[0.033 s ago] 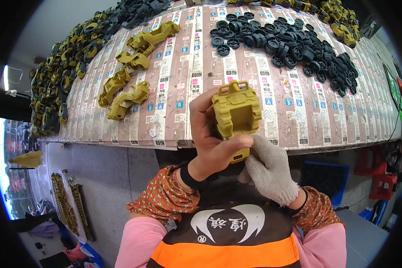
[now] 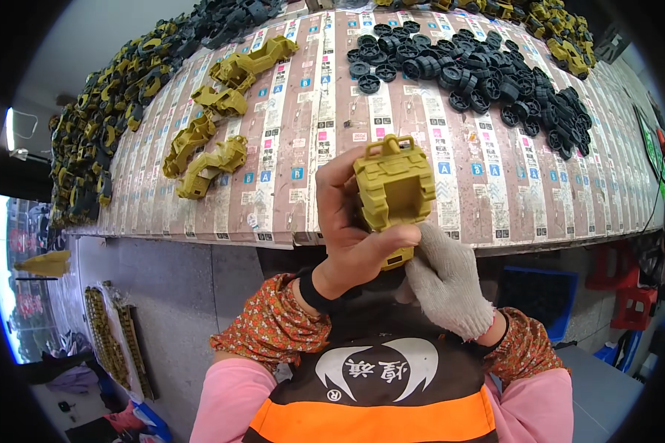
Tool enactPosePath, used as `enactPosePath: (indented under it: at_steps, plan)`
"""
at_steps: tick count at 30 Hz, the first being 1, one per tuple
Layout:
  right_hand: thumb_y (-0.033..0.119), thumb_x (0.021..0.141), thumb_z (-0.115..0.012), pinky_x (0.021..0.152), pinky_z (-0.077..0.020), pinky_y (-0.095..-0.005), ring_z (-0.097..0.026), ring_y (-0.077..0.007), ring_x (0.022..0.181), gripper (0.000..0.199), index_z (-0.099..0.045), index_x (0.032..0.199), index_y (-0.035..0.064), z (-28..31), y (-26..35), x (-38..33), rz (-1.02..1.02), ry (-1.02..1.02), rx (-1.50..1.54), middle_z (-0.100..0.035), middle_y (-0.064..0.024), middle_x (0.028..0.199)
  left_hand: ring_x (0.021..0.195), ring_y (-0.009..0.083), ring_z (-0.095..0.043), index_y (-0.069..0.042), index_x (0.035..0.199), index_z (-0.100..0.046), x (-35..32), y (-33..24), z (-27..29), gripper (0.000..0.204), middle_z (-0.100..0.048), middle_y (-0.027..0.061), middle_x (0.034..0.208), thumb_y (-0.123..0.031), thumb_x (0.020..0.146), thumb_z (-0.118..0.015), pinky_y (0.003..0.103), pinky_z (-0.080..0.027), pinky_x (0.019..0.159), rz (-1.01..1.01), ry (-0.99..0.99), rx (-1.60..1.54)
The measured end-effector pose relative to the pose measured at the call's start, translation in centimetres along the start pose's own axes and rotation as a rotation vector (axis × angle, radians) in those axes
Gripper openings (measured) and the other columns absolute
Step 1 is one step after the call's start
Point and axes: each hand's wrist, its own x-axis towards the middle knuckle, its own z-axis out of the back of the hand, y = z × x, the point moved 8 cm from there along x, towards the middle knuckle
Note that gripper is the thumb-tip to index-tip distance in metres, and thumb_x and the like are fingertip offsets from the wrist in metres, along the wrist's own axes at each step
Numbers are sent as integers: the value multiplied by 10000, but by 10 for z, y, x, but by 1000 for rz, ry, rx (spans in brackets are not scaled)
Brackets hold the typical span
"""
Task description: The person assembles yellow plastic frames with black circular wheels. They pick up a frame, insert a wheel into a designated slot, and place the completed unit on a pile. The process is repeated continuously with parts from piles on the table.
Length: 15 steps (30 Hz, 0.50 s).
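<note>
No change: hands and part sat exactly as in the same-instant frame, nothing shifted on the worktop. So the work in hand was mid-hold, with the part up off the surface, not set down.

Held thing: an olive-yellow moulded plastic toy-vehicle body shell (image 2: 395, 184), hollow side towards the camera, small loop at its top edge. It was in the air in front of the chest, above the near edge of the worktop (image 2: 480, 199) and not touching it.

Left hand (image 2: 355, 236): bare, black band at the wrist. It was wrapped around the shell's left side, thumb across the lower front and fingers curled behind. Firm grip, wrist bent back, forearm rising from the lower edge in a patterned orange sleeve.

Right hand (image 2: 447, 280): white knitted glove, under and right of the shell, fingertips pressed against its lower right corner. Fingers were bunched together, not spread. Couldn't tell if it pinched a small piece there or only pushed; the contact spot was hidden.

On the worktop, which was covered in striped printed sheets:
- A loose pile of black plastic wheels (image 2: 480, 74), far right, well apart from the hands.
- Several olive-yellow long chassis pieces (image 2: 214, 155), far left, lying singly.
- A heap of dark grey and olive parts (image 2: 103, 125) along the left edge.

Below the worktop on the right were a blue crate (image 2: 543, 295) and red crates (image 2: 632, 295).
</note>
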Motion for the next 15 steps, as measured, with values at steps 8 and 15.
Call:
enactPosePath:
  at_steps: [8,15]
  plan:
    - [107,944,-676,855,-608,-386,-774,-271,924,375,-693,1311,35,48,24,31,90,-113,-339,-773,-188,1058,1140,145,-630,-86,1505,-402,6,40,19,655,-615,76,1271,-326,1018,-768,323,-539,986,499,80,83]
    - [212,933,-794,946,-571,-344,-688,-182,1110,580,-604,1438,0,53,45,49,136,120,-143,-715,-103,1241,1172,221,-640,-117,1586,-228,-1,41,3,707,-610,170,1265,-248,1055,-674,343,-548,978,973,392,35]
